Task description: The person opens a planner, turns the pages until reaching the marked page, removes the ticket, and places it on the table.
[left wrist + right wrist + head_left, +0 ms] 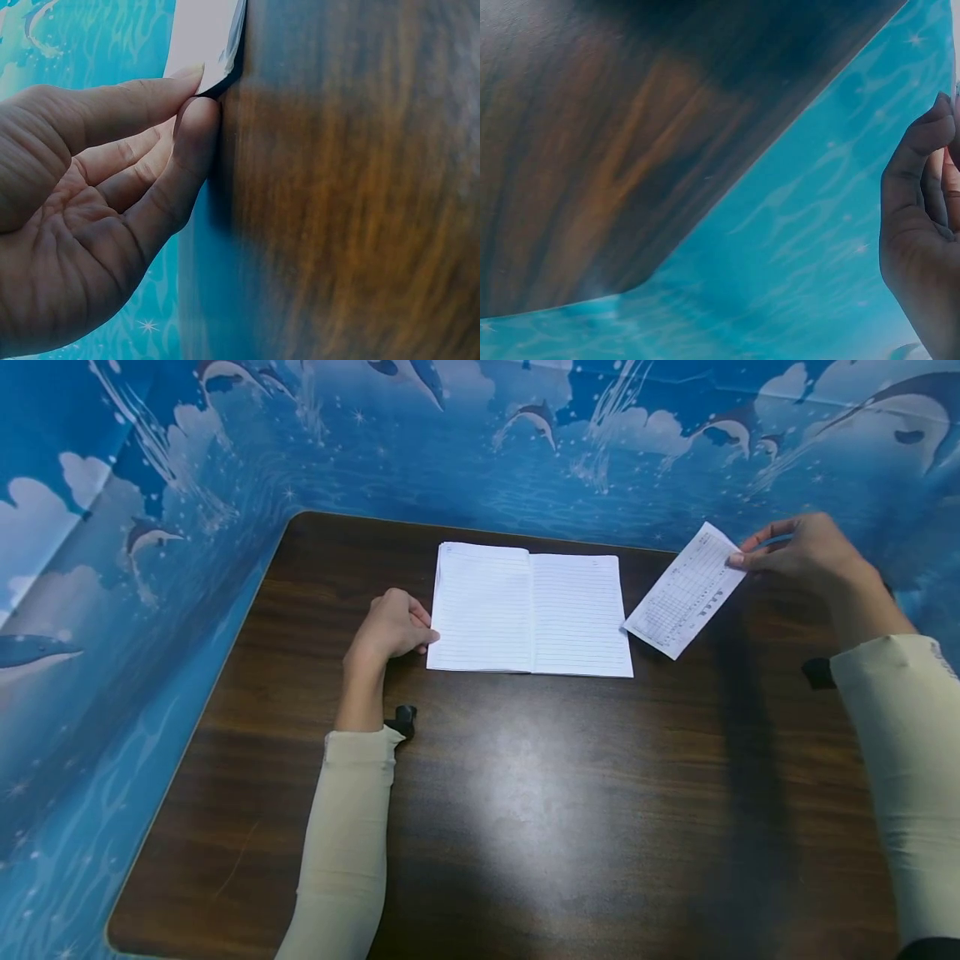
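Observation:
An open notebook (480,610) with blank ruled pages lies toward the far side of the table. My left hand (392,625) pinches its left edge; in the left wrist view thumb and forefinger close on the corner of the pages (206,45). To the right of the notebook, my right hand (806,556) pinches a printed paper slip (686,592) by its upper right edge. The slip is tilted, its lower left corner overlapping the notebook's right edge in the head view. The right wrist view catches my right hand (922,202) at the frame's edge, fingers bent together.
The dark wood-grain table (525,827) has a rounded far left corner. Behind and to the left hangs a blue sheet (420,468) printed with dolphins, close against the table's edges. Black wrist devices (403,720) sit at both sleeve cuffs.

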A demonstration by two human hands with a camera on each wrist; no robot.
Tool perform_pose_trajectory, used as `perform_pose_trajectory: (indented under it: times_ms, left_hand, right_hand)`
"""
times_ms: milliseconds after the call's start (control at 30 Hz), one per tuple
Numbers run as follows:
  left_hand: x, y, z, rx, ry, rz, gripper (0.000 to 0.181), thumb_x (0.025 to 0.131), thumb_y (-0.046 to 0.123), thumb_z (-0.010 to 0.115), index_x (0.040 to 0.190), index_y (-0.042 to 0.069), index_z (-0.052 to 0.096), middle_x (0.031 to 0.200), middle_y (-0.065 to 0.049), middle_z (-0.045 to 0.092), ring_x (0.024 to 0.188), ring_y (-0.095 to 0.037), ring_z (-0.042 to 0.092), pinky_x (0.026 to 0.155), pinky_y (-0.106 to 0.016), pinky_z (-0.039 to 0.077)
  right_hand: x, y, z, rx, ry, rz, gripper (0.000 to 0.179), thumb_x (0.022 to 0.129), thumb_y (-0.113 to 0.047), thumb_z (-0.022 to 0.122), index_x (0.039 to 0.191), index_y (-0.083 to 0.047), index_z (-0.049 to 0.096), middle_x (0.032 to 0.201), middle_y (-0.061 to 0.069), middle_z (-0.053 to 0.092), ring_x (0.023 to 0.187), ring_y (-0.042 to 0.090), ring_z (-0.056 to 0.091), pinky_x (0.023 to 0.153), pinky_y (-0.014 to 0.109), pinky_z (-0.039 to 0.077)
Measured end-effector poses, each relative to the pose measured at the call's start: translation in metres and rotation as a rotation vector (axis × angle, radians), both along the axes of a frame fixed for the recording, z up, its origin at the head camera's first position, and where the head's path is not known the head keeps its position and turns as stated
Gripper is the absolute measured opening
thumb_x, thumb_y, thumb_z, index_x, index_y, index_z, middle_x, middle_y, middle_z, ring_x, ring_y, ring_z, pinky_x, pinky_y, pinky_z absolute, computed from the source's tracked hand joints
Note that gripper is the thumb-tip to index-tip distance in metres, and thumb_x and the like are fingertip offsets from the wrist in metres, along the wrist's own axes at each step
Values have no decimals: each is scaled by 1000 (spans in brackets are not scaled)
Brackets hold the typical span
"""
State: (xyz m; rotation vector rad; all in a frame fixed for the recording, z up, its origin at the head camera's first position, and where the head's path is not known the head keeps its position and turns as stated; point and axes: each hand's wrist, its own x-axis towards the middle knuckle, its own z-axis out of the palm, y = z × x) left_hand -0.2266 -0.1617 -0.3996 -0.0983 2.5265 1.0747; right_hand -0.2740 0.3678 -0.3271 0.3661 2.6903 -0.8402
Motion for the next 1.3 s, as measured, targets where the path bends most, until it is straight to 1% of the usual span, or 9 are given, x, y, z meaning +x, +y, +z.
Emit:
perform_pose_trajectory:
  times_ms: [100,200,367,500,600,700,800,1000,1300]
  left_hand:
    - [-1,0,0,5,2,-3,12,98,7,77,104,-1,72,83,-12,72,72,-19,68,73,-33,49]
    - [-2,0,0,5,-1,-1,12,98,7,77,105,-1,72,82,-12,73,71,-19,68,74,-33,49]
    - [-1,1,0,-1,-4,3,12,98,8,76,105,-1,71,81,-12,74,72,-19,68,73,-33,49]
    - [0,2,-1,-1,-6,5,11,98,7,77,104,-1,71,81,-11,73,72,-19,67,72,-33,48]
    - [0,2,-1,0,-7,4,11,98,7,77,104,-1,71,82,-12,72,72,-20,67,72,-33,49]
    - [0,2,-1,-6,-4,9,11,98,7,77,103,-1,72,84,-13,72,72,-21,67,72,-34,49]
    - [0,3,0,-10,-4,12,10,98,7,77,103,-1,72,85,-14,72,73,-21,66,72,-34,50]
    - [0,4,3,-12,-7,10,10,98,6,77,102,-1,71,83,-13,72,72,-20,66,70,-33,49]
    - [-1,4,1,-19,-12,11,9,98,6,77,101,0,71,85,-13,70,73,-19,66,70,-32,49]
  right_hand:
    - [4,12,-6,22,-10,-19,47,98,-45,76,123,-6,71,90,-1,76,96,35,71,83,46,49]
    - [6,18,-18,19,-14,-20,50,97,-45,78,125,-4,73,96,7,77,102,44,68,82,49,51]
    - [10,16,-47,20,38,-19,51,100,-39,76,129,2,70,114,22,75,102,43,69,72,36,56]
    - [15,8,-68,52,70,-35,50,103,-34,72,133,6,66,138,35,61,113,50,62,81,43,58]
    - [18,3,-81,76,74,-56,46,105,-30,70,133,6,66,141,35,58,114,50,58,83,45,55]
    - [19,-2,-90,85,95,-84,44,105,-29,70,133,5,67,140,34,59,114,48,55,80,39,51]
    - [20,-6,-95,83,114,-107,43,106,-28,69,133,5,67,139,33,59,117,46,51,81,37,46]
    - [21,-7,-97,67,124,-147,44,107,-29,66,136,4,65,140,31,59,120,44,51,84,35,47]
    - [22,-6,-95,51,151,-130,53,108,-41,61,139,2,63,143,31,58,120,44,50,84,41,44]
